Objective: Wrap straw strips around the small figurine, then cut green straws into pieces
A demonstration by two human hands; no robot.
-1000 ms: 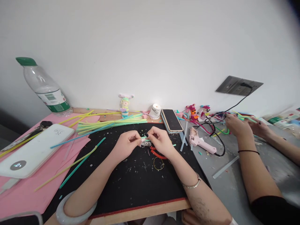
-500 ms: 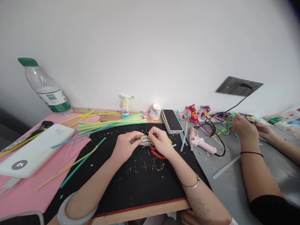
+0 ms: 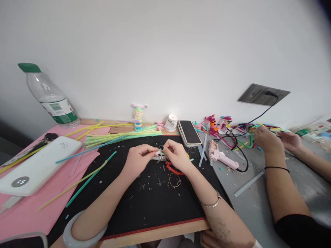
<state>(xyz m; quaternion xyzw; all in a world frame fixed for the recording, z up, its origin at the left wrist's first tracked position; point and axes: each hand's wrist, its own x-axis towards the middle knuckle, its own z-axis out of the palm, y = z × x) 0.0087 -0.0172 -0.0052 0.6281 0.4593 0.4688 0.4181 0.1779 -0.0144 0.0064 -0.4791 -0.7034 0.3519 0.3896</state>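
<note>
Left hand (image 3: 139, 158), shifted slightly, and right hand (image 3: 177, 156) pinch a green piece (image 3: 160, 152) by the pliers (image 3: 173, 168) — likely light, bendy, best end-held.

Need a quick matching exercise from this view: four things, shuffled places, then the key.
Things
1. small green piece
2. red-handled tool
3. pink glue gun
4. white power bank

Places
A. on the pink sheets
B. held between the left hand and the right hand
C. on the grey surface
D. on the black mat

Pairs: 1-B, 2-D, 3-C, 4-A
</note>
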